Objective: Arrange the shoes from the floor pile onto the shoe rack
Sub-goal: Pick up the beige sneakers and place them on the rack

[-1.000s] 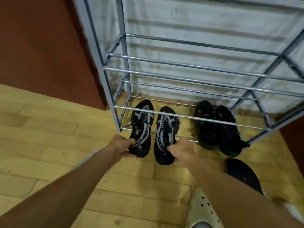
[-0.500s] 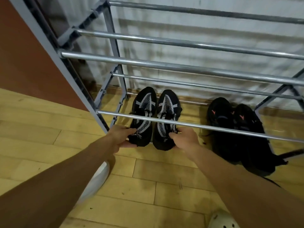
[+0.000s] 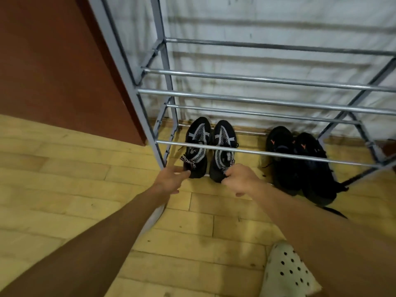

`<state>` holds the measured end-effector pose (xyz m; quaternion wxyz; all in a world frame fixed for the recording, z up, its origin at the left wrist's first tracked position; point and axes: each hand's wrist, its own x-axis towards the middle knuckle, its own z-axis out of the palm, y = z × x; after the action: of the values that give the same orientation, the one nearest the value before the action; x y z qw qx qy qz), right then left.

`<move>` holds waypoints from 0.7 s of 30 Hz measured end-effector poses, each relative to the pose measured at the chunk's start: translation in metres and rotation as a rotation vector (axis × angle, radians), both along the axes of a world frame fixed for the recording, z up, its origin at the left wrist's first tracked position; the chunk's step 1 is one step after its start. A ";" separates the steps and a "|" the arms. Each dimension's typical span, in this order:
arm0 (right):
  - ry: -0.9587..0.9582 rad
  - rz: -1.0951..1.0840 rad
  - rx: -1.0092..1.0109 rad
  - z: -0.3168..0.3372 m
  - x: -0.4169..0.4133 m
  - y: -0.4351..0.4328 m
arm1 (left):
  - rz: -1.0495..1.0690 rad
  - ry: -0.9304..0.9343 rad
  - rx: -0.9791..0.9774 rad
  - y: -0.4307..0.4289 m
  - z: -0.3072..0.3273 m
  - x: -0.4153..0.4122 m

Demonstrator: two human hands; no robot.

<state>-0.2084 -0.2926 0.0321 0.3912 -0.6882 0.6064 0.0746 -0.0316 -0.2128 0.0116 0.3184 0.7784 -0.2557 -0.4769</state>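
A pair of black sneakers with white mesh stands on the bottom tier of the grey metal shoe rack (image 3: 278, 156), toes toward the wall: the left sneaker (image 3: 196, 144) and the right sneaker (image 3: 224, 146) sit side by side. My left hand (image 3: 169, 179) is at the left sneaker's heel with its fingers spread, the thumb tip just touching the heel. My right hand (image 3: 240, 179) is curled at the right sneaker's heel and pinches its pull tab.
A black pair with orange marks (image 3: 297, 166) stands on the same tier to the right. A white perforated clog (image 3: 287, 273) lies on the wooden floor at bottom right. A brown panel (image 3: 53, 61) borders the rack's left post. The upper tiers hold nothing.
The sneakers have slid deeper under the front bar and now rest on the bottom tier. My left hand has opened off the left heel. The camera has pulled back a little.
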 end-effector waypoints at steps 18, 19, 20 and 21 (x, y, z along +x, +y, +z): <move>0.097 0.535 -0.086 0.120 0.078 0.284 | 0.004 -0.190 0.054 0.339 0.100 0.016; 0.092 0.552 -0.084 0.120 0.079 0.299 | 0.013 -0.177 0.068 0.355 0.094 0.011; 0.082 0.560 -0.085 0.119 0.079 0.311 | 0.023 -0.154 0.075 0.369 0.089 0.006; 0.068 0.564 -0.081 0.115 0.080 0.322 | 0.024 -0.140 0.090 0.382 0.085 0.001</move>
<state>-0.1288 0.0292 0.1474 0.3066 -0.8419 0.4064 0.1789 -0.0310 0.1689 0.0963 0.2702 0.8262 -0.2465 -0.4284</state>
